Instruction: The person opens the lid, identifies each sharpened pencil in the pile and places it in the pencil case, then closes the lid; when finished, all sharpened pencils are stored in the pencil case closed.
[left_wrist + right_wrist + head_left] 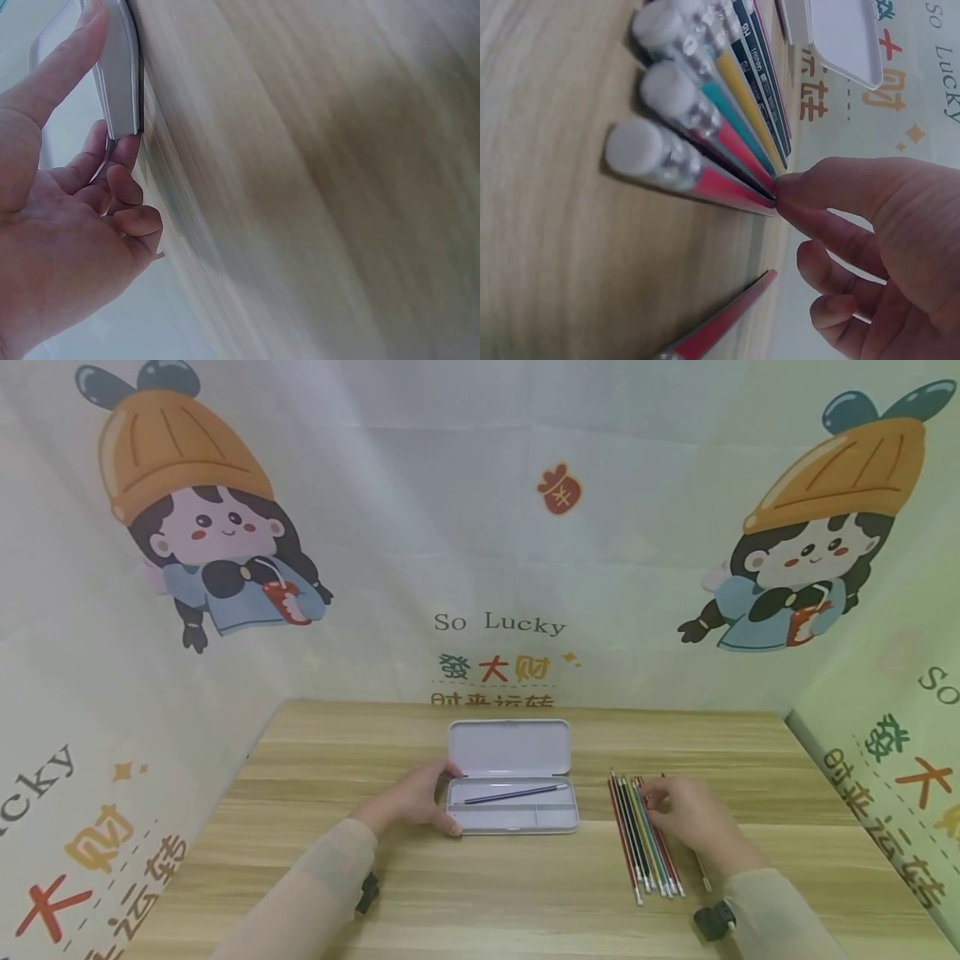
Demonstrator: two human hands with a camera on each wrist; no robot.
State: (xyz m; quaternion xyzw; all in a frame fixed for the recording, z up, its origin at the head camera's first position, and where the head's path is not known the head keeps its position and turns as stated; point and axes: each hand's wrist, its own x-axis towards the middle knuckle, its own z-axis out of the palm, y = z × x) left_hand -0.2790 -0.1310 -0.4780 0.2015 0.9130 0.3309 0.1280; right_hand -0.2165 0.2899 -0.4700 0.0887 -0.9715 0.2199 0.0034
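Observation:
An open white pencil case (pixel 495 820) lies on the table with its lid tipped back. One dark pencil (pixel 513 794) rests slantwise in its rear compartment. My left hand (pixel 420 795) holds the case's left end, thumb at the near corner and fingers round the back; the left wrist view shows this grip from the side. To the right lies a row of pencils (pixel 637 835) in red, black, yellow and teal, white erasers toward me. With thumb and forefinger, my right hand (pixel 885 240) pinches a red pencil (pixel 735 187) at the row's right side, near its far end.
A separate red pencil (pixel 724 322) lies to the right of the row. The wooden table (pixel 330 752) meets a printed cloth backdrop (pixel 637 610) at its back edge. Dark wrist cameras (pixel 714 920) sit at both sleeves.

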